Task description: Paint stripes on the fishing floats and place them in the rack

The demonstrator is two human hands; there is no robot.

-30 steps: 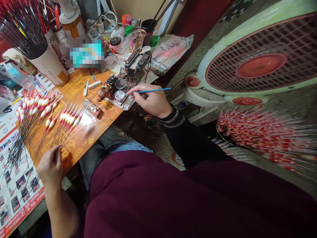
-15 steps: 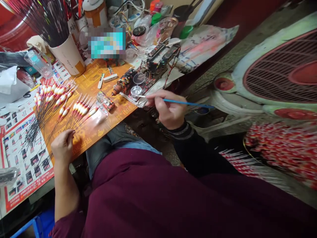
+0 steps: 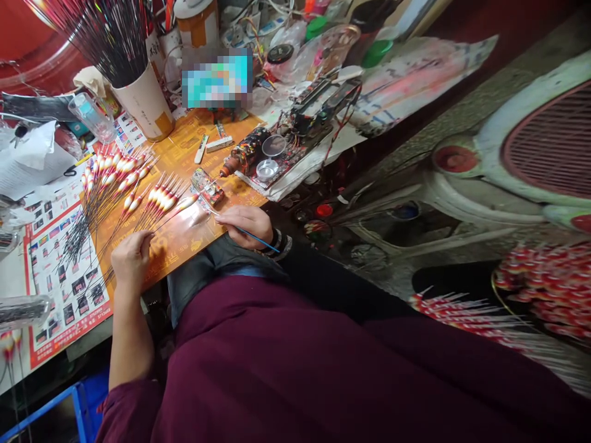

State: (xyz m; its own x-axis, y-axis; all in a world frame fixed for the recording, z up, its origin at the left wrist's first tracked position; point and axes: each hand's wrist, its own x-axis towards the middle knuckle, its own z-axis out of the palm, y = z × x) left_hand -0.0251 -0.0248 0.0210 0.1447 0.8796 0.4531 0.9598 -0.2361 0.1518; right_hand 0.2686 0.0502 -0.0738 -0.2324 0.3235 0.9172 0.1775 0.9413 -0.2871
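At the worktop's [image 3: 180, 132] near edge, holds a probably light, brittle float [image 3: 187, 202] by its stem [image 3: 164, 223], likely safest, in pinched left hand [image 3: 130, 258], and a brush [image 3: 258, 239] in curled right hand [image 3: 249, 223].

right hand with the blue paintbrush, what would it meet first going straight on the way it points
Probably the fishing float pinched in the left hand: the blue paintbrush in the right hand points toward the float's tip. Depth is unclear here, so it might pass just above.
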